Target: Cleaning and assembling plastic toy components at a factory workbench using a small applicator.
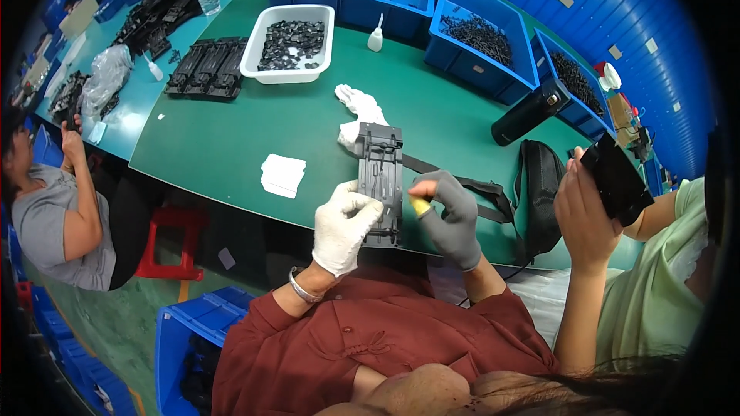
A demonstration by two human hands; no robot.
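My left hand (344,229), in a white glove with a bracelet at the wrist, grips the left side of a long black plastic chassis-like part (381,166). The part lies lengthwise over the green table near its front edge, and its far end touches a crumpled white cloth (359,112). Just to the right of the part is my right hand (449,219), in a grey glove with a yellow fingertip. Its fingers curl inward, apart from the part; anything small between them is too hard to make out.
A white tray (248,62) of small black pieces stands beside stacked black parts (208,69). Blue bins (482,77) line the back. A small white bottle (375,37), a black flask (530,112) and a black bag (539,192) are on the table. Co-workers sit left and right.
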